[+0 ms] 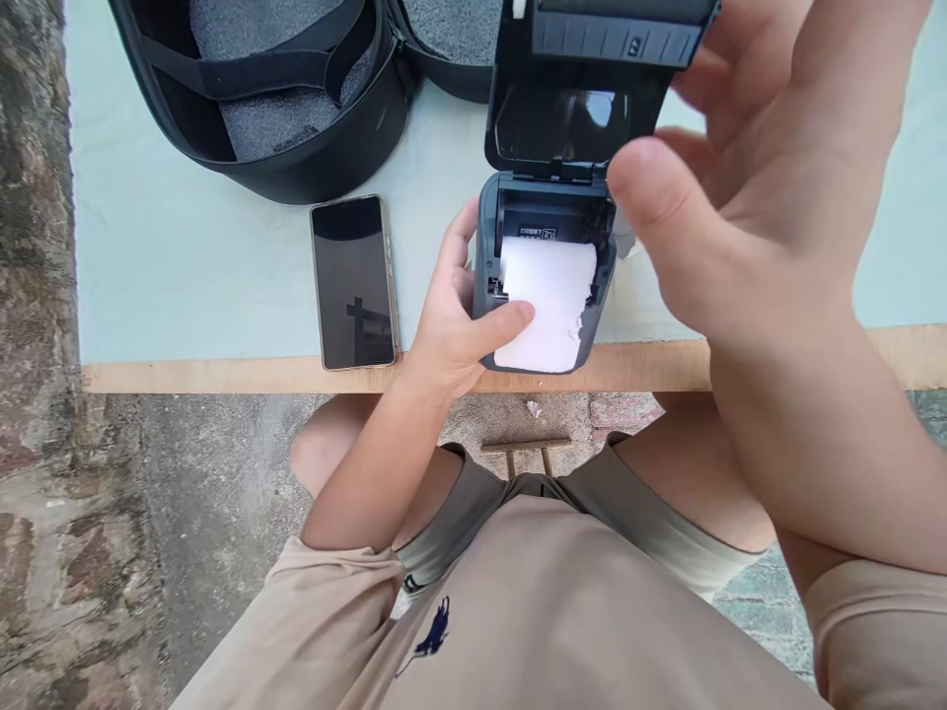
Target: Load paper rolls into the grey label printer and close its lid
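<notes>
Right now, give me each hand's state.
Left hand: holding the printer, thumb on the paper.
Right hand: at the raised lid; grip cannot be told.

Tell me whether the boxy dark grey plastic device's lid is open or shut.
Open: the black plastic windowed lid is swung back from the device, exposing white paper inside.

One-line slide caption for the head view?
Left hand holds a small dark printer, thumb on its white paper; right hand at the raised lid, phone alongside.
</notes>
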Action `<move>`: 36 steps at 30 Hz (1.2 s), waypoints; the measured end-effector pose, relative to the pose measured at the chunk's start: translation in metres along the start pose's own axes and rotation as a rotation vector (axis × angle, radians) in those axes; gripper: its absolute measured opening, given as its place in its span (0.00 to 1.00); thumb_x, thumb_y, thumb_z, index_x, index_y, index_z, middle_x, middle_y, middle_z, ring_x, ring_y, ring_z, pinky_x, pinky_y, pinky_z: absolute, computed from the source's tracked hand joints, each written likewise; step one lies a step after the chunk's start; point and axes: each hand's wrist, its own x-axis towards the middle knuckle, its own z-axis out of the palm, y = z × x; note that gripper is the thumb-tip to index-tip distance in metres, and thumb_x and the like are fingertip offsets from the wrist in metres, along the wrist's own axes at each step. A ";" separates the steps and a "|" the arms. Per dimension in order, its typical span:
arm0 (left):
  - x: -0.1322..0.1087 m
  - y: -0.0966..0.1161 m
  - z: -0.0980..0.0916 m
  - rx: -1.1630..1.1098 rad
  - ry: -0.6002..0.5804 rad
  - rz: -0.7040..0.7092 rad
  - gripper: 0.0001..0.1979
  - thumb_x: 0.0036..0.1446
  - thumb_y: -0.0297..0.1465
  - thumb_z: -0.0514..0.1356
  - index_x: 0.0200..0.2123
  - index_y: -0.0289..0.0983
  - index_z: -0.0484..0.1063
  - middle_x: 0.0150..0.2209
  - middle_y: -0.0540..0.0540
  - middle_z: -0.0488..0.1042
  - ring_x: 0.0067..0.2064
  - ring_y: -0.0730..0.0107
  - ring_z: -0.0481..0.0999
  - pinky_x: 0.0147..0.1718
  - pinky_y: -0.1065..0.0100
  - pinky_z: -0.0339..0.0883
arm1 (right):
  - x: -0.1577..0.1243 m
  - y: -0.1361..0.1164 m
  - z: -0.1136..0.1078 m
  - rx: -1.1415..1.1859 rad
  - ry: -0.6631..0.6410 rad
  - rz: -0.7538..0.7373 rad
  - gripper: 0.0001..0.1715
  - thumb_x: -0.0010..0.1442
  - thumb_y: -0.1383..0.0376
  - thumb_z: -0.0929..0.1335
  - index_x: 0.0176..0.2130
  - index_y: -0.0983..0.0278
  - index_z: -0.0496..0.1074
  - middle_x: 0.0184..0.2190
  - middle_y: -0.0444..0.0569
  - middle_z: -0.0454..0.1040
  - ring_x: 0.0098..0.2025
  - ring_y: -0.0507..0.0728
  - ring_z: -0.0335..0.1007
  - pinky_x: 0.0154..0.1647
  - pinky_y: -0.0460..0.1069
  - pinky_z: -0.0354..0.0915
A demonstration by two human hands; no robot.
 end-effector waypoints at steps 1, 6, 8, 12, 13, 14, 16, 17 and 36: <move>0.001 -0.002 -0.002 0.010 -0.007 0.014 0.44 0.41 0.37 0.75 0.60 0.45 0.58 0.50 0.44 0.77 0.62 0.47 0.74 0.53 0.57 0.75 | 0.002 0.000 0.000 0.029 0.010 -0.002 0.24 0.67 0.64 0.64 0.60 0.46 0.59 0.61 0.39 0.62 0.56 0.54 0.72 0.45 0.50 0.73; 0.000 0.001 0.009 -0.015 0.074 -0.002 0.47 0.36 0.39 0.76 0.59 0.45 0.59 0.46 0.45 0.77 0.64 0.46 0.71 0.54 0.58 0.74 | -0.001 0.007 -0.001 -0.080 -0.036 -0.067 0.15 0.68 0.57 0.64 0.50 0.60 0.71 0.50 0.48 0.73 0.56 0.57 0.70 0.48 0.51 0.74; -0.004 0.008 0.021 -0.030 0.184 -0.050 0.42 0.39 0.39 0.75 0.56 0.43 0.63 0.48 0.43 0.76 0.66 0.45 0.69 0.57 0.56 0.71 | -0.005 0.012 -0.002 -0.120 -0.081 -0.157 0.15 0.65 0.57 0.67 0.50 0.60 0.71 0.50 0.51 0.72 0.57 0.59 0.69 0.53 0.54 0.74; -0.009 0.017 0.035 -0.059 0.263 -0.054 0.41 0.37 0.40 0.75 0.55 0.44 0.64 0.46 0.45 0.75 0.65 0.44 0.69 0.58 0.55 0.71 | -0.014 0.022 -0.001 -0.114 -0.160 -0.258 0.13 0.61 0.60 0.70 0.46 0.57 0.72 0.48 0.51 0.71 0.56 0.61 0.70 0.57 0.60 0.73; -0.010 0.017 0.035 -0.064 0.257 -0.059 0.40 0.37 0.39 0.75 0.55 0.44 0.65 0.46 0.45 0.75 0.65 0.44 0.69 0.58 0.54 0.71 | -0.016 0.023 -0.001 -0.103 -0.165 -0.254 0.12 0.61 0.60 0.70 0.46 0.56 0.72 0.48 0.51 0.71 0.56 0.61 0.70 0.56 0.60 0.73; -0.010 0.017 0.033 -0.071 0.247 -0.060 0.40 0.37 0.38 0.75 0.55 0.44 0.65 0.45 0.45 0.75 0.65 0.45 0.70 0.58 0.54 0.70 | -0.017 0.023 0.000 -0.089 -0.159 -0.241 0.12 0.62 0.60 0.69 0.47 0.55 0.72 0.48 0.51 0.71 0.56 0.60 0.70 0.56 0.60 0.73; -0.010 0.014 0.027 -0.109 0.207 -0.045 0.37 0.41 0.36 0.73 0.55 0.44 0.64 0.44 0.46 0.76 0.64 0.46 0.70 0.58 0.54 0.70 | -0.018 0.022 0.002 -0.067 -0.131 -0.208 0.15 0.63 0.60 0.68 0.50 0.56 0.70 0.49 0.52 0.71 0.57 0.59 0.69 0.57 0.58 0.73; -0.009 0.013 0.024 -0.144 0.171 -0.035 0.34 0.44 0.36 0.72 0.55 0.45 0.64 0.44 0.47 0.76 0.64 0.47 0.70 0.59 0.53 0.70 | -0.018 0.020 0.003 -0.055 -0.121 -0.190 0.16 0.63 0.60 0.68 0.51 0.57 0.69 0.50 0.53 0.70 0.58 0.59 0.68 0.57 0.58 0.73; -0.010 0.019 0.033 -0.127 0.171 -0.056 0.12 0.52 0.34 0.64 0.41 0.39 0.72 0.36 0.45 0.78 0.57 0.50 0.78 0.49 0.58 0.77 | -0.017 0.010 0.008 -0.070 -0.256 -0.128 0.15 0.64 0.57 0.66 0.48 0.57 0.60 0.51 0.52 0.68 0.60 0.59 0.65 0.55 0.58 0.71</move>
